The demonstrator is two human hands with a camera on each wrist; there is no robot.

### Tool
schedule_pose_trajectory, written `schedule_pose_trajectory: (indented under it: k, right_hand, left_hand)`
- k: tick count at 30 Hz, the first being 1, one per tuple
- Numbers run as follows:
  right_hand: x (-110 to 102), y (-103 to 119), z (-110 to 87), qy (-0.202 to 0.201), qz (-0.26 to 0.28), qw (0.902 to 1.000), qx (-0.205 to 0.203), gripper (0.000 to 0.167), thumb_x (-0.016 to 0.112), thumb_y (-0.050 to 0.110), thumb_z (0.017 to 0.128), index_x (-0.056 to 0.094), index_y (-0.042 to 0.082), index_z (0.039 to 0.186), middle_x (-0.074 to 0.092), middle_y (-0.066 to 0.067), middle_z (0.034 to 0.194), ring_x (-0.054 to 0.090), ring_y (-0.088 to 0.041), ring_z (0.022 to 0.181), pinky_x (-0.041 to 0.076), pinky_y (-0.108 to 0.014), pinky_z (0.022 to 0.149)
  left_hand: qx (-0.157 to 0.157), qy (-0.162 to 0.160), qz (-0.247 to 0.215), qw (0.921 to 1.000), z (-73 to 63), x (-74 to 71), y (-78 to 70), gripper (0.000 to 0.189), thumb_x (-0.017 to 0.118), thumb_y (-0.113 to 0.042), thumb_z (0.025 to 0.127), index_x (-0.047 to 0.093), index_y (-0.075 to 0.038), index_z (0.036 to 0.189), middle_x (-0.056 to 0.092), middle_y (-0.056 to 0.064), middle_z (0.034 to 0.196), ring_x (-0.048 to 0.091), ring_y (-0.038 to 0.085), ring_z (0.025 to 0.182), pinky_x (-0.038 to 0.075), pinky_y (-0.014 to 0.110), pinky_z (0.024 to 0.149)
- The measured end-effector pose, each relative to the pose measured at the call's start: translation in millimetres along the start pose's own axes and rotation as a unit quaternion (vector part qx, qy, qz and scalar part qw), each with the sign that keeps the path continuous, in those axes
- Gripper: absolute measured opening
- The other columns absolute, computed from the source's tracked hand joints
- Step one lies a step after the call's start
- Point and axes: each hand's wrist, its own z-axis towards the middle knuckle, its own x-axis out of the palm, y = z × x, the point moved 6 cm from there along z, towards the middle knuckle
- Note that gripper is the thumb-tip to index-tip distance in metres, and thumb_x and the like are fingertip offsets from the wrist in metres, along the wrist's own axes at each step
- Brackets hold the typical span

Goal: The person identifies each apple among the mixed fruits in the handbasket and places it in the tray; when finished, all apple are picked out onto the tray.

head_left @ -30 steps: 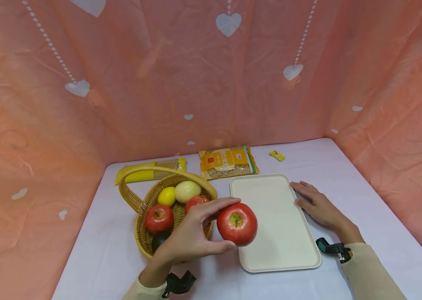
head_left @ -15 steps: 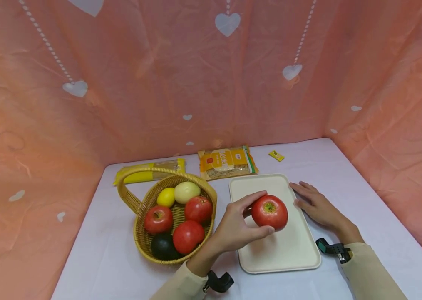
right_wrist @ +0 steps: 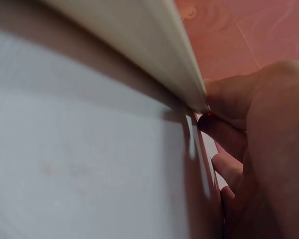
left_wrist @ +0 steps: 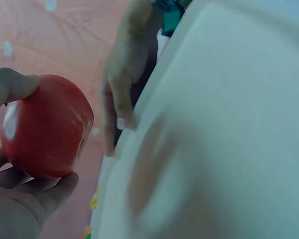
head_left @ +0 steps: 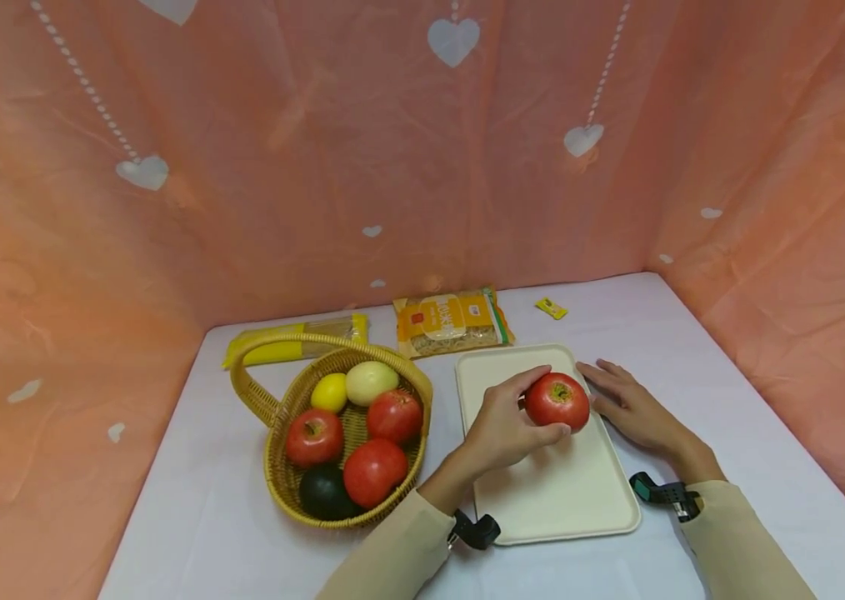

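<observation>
My left hand (head_left: 502, 427) holds a red apple (head_left: 557, 402) between thumb and fingers, above the far right part of the cream tray (head_left: 550, 500). In the left wrist view the apple (left_wrist: 49, 127) hangs apart from the tray, and a hand-shaped shadow falls on the tray surface. My right hand (head_left: 636, 415) rests at the tray's right edge, with the thumb touching the rim and the fingers fairly straight. In the right wrist view the thumb (right_wrist: 231, 97) lies against the tray rim (right_wrist: 186, 59).
Left of the tray stands a wicker basket (head_left: 272, 467) with a tall handle, holding several red fruits, a lemon (head_left: 329, 392), a pale oval fruit (head_left: 372, 383) and a dark round one (head_left: 327, 492). Behind lie a yellow packet (head_left: 265, 354), an orange-labelled bag (head_left: 452, 322) and a small yellow sachet (head_left: 551, 308).
My left hand has carried the apple rightward from beside the basket to over the tray, and slightly away from me. The right hand has stayed at the tray edge.
</observation>
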Motion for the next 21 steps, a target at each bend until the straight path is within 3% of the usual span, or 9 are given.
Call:
schedule_pose_trajectory:
  k: [5, 12, 17, 21]
  right_hand:
    - [0, 2, 0.5, -0.005, -0.002, 1.0000, -0.007, 0.062, 0.064, 0.028, 0.110, 0.045, 0.014, 0.168, 0.027, -0.032, 0.175, 0.020, -0.059, 0.161, 0.024, -0.090, 0.116]
    - [2, -2, 0.5, 0.000, 0.008, 0.9999, 0.008, 0.062, 0.062, 0.034, 0.112, 0.044, 0.017, 0.169, 0.023, -0.031, 0.177, 0.019, -0.061, 0.161, 0.022, -0.091, 0.115]
    - [1, 0, -0.8, -0.009, 0.006, 0.9999, -0.011, 0.061, 0.063, 0.030, 0.111, 0.046, 0.014, 0.167, 0.026, -0.033, 0.175, 0.022, -0.061, 0.160, 0.024, -0.090, 0.116]
    - [-1, 1, -1.0, -0.015, 0.007, 0.9997, -0.020, 0.060, 0.064, 0.027, 0.111, 0.047, 0.013, 0.167, 0.028, -0.033, 0.174, 0.023, -0.060, 0.159, 0.025, -0.090, 0.116]
  left_hand:
    - [-0.028, -0.001, 0.045, 0.9986, 15.2, 9.6, 8.9, 0.079, 0.095, -0.016, 0.084, 0.062, -0.011, 0.156, 0.072, 0.006, 0.144, 0.069, 0.007, 0.118, 0.055, 0.018, 0.100]
    - [-0.049, 0.032, 0.080, 0.9951, 31.4, 22.3, 25.2, 0.079, 0.096, -0.021, 0.086, 0.060, -0.011, 0.156, 0.072, 0.005, 0.145, 0.068, 0.010, 0.123, 0.055, 0.022, 0.107]
    - [-0.044, 0.047, 0.084, 0.9944, 34.6, 26.8, 34.8, 0.079, 0.092, -0.023, 0.091, 0.055, -0.013, 0.160, 0.069, 0.003, 0.148, 0.065, 0.010, 0.128, 0.052, 0.025, 0.113]
    - [-0.029, 0.062, 0.131, 0.9891, 38.3, 29.6, 34.9, 0.080, 0.089, -0.027, 0.095, 0.049, -0.015, 0.163, 0.066, 0.002, 0.151, 0.063, 0.012, 0.133, 0.050, 0.027, 0.117]
